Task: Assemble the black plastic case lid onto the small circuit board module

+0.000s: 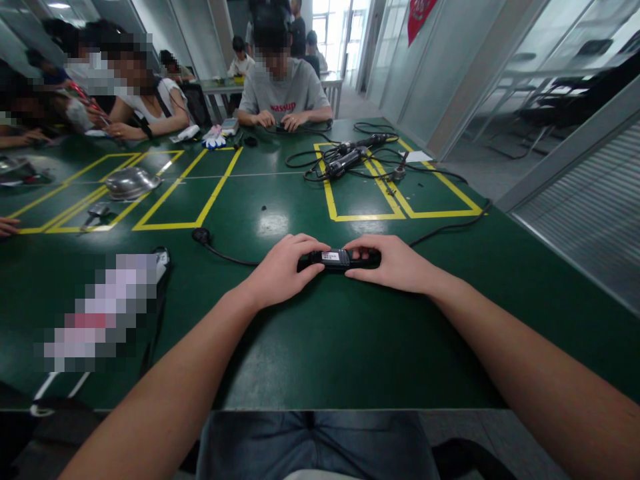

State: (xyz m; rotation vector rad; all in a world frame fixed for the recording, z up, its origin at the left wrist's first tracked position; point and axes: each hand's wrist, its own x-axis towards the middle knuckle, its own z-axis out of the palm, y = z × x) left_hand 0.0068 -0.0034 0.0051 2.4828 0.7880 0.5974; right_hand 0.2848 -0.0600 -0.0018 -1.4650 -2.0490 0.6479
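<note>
A slim black in-line box (334,264) with a white printed label lies on the green table in front of me. Around its left end, the thumb and fingers of my left hand (281,270) are closed. My right hand (400,265) grips the right end the same way, its fingers curled over the back. From the left side a black cord runs to a plug (201,235) resting on the table. Another black cable (450,230) leads away behind my right hand toward the far right. My palms hide both ends of the box.
Black tools with coiled cables (350,157) lie within yellow tape outlines at the back right. A metal bowl (133,183) sits back left. Nearer, on the left, is a blurred-out flat object (105,310). A person (285,87) works across the table (350,360); others sit at left.
</note>
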